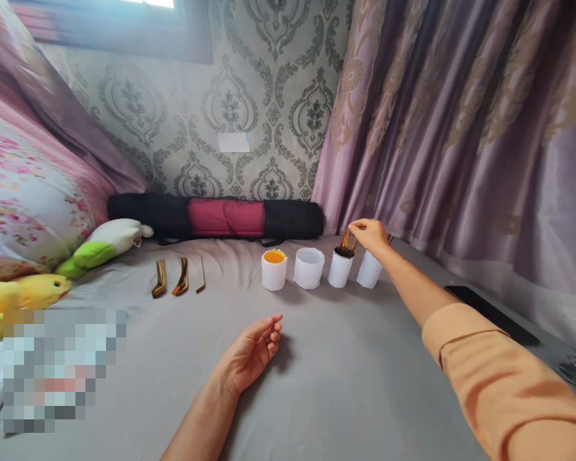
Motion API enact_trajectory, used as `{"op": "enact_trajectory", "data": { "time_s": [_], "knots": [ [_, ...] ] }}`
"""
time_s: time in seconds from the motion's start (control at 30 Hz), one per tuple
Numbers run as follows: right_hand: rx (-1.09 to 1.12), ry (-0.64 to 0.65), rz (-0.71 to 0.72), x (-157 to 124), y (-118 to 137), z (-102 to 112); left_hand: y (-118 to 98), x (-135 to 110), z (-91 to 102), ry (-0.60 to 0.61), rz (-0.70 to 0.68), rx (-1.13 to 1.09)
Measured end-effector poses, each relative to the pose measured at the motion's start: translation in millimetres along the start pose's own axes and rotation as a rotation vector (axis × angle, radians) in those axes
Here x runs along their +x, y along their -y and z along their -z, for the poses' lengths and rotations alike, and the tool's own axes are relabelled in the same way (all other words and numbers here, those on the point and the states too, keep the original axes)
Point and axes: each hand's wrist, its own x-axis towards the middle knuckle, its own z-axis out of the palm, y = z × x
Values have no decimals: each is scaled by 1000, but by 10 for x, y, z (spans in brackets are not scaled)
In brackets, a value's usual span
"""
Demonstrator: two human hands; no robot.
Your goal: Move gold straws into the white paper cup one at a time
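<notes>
White cups, gold straws, grey sheet, purple patterned curtain, grey damask wallpaper.

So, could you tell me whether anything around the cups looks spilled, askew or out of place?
Nothing is spilled or broken. The third cup from the left seems to lean slightly on the soft sheet while the right hand pinches the straws in it; three loose straws lie apart, leftward.

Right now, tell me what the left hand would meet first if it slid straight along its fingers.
The left hand would cross bare grey sheet, then likely meet the empty-looking white cup or the cup with gold straws beside it; depth leaves which one unclear.
</notes>
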Motion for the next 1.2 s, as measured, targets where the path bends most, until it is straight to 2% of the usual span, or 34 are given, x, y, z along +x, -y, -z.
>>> {"op": "enact_trajectory", "data": {
  "time_s": [0.57,0.7,0.87,1.0,1.2],
  "knots": [
    [60,-60,14,-28,40,40,-5,-6,-22,6,4,0],
    [67,-112,66,-43,34,41,-9,8,-17,26,11,-13],
    [109,-177,98,-138,84,78,-25,4,-27,32,17,-28],
    [194,-223,71,-235,169,108,-35,-4,-39,27,16,-47],
    [313,-217,84,-336,211,116,-34,33,0,56,14,-57]
  ]
}}
